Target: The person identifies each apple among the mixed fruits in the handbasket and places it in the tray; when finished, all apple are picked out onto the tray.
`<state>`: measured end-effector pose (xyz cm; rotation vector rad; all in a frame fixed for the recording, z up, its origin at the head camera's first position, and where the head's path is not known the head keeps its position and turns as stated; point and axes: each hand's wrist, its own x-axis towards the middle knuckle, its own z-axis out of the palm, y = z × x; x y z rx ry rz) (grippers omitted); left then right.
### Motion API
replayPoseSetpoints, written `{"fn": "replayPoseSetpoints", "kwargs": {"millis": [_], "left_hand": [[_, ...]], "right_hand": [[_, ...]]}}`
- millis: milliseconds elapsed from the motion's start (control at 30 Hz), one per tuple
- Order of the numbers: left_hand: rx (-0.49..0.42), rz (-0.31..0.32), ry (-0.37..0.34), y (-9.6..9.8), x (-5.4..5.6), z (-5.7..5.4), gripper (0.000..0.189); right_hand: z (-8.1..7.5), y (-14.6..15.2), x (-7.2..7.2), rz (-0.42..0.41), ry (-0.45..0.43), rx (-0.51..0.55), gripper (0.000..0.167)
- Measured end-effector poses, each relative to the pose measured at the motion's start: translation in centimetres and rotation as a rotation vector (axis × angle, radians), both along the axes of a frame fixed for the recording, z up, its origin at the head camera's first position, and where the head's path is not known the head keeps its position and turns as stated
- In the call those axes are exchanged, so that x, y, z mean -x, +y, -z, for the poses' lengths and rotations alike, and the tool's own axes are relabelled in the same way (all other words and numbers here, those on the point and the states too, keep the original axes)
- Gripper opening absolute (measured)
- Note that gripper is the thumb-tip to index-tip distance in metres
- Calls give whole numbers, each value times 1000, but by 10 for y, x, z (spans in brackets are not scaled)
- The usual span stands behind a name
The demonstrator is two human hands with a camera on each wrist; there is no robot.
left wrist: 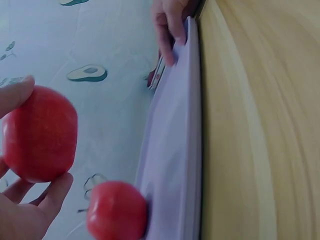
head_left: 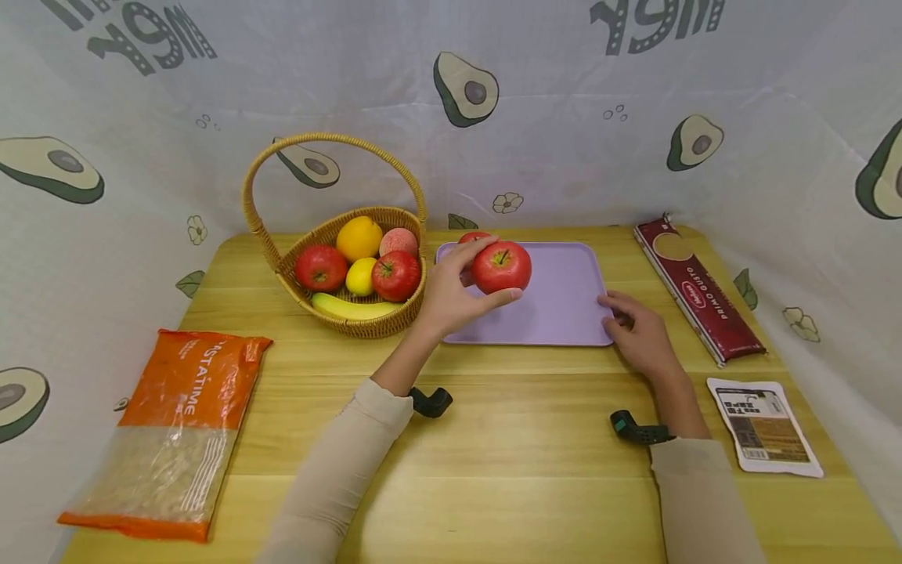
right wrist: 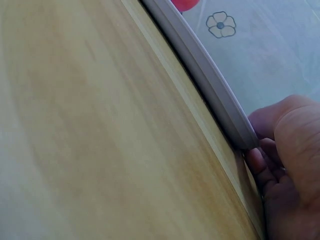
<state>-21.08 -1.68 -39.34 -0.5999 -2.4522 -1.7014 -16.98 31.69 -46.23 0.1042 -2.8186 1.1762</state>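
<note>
My left hand (head_left: pixel 448 294) holds a red apple (head_left: pixel 503 270) between thumb and fingers, above the left part of a lilac tray (head_left: pixel 564 301). In the left wrist view this apple (left wrist: pixel 41 134) stands apart from the tray surface. A second red apple (left wrist: pixel 117 211) rests on the tray at its back left, mostly hidden behind my left hand in the head view. At the tray's right edge, my right hand (head_left: pixel 643 338) pinches the rim. The right wrist view shows the thumb over the tray rim (right wrist: pixel 215 90) and fingers curled beneath it.
Left of the tray stands a wicker basket (head_left: pixel 366 327) with a tall handle, holding apples, a banana (head_left: pixel 352 308) and other fruit. An orange-and-clear bag (head_left: pixel 179 435) lies front left. A dark red packet (head_left: pixel 698 290) and a white-edged pouch (head_left: pixel 764 427) lie at right.
</note>
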Motion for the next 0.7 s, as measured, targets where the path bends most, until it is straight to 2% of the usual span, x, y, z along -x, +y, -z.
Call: {"fn": "replayPoseSetpoints", "kwargs": {"millis": [200,433,600,700], "left_hand": [[-29,-19,-84,34,7,10,83],[66,-54,-90,66,21,21,87],[46,-74,-144,84,32,28,87],[29,-106,-177,93,39,32,87]], "right_hand": [[2,1,-1,-13,-1,-20,41],[1,1,0,-8,-6,-13,41],[0,-1,1,-4,-17,-9,42],[1,-1,2,1,-21,-6,42]]}}
